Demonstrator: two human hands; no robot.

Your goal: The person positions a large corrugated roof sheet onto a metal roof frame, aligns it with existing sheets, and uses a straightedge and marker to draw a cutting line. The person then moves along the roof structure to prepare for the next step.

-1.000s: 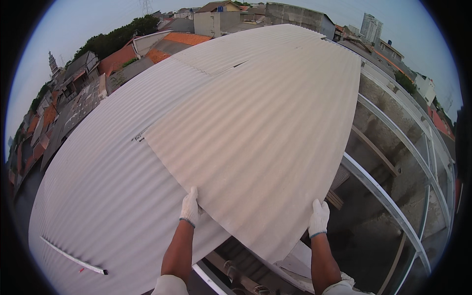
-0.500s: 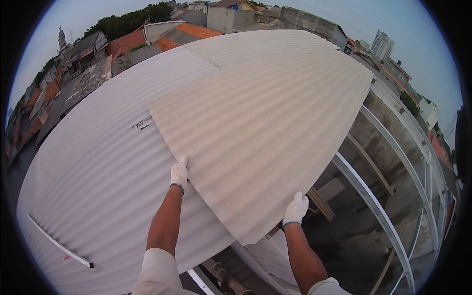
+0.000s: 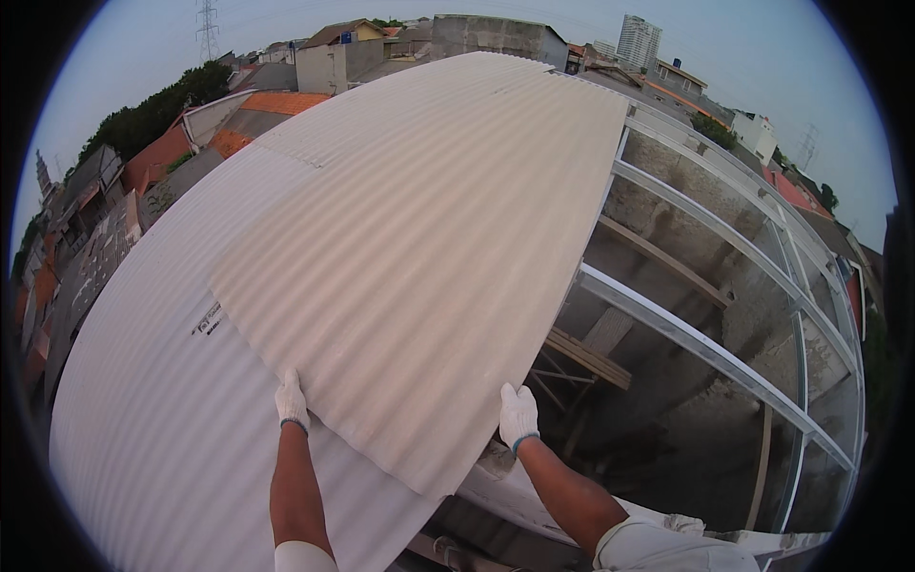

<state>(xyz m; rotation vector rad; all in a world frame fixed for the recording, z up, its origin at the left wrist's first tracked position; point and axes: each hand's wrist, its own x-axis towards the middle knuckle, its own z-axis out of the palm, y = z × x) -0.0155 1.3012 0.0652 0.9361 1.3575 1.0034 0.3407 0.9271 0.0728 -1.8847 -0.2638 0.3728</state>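
Observation:
A large cream corrugated roofing sheet point(image 3: 419, 257) lies over white corrugated sheets point(image 3: 143, 324), overlapping them on the left. My left hand point(image 3: 293, 398), in a white knit glove, grips the cream sheet's left edge close to its near end. On the opposite edge, my right hand point(image 3: 518, 416), gloved the same way, holds the sheet beside the open framing. The fingers of both hands are partly hidden by the sheet. Black printed marks point(image 3: 207, 319) show on the white sheet next to the cream sheet's left edge.
Metal roof beams point(image 3: 705, 353) span an open gap at the right, with a deep space and a concrete wall below. Wooden planks point(image 3: 589, 358) lie beneath the sheet's right edge. A masonry ledge point(image 3: 534, 510) runs under the near end. Neighbouring roofs and buildings stand beyond.
My view has turned to the right, so the sheet and both hands appear farther left and lower. Both hands keep their hold on the sheet's edges.

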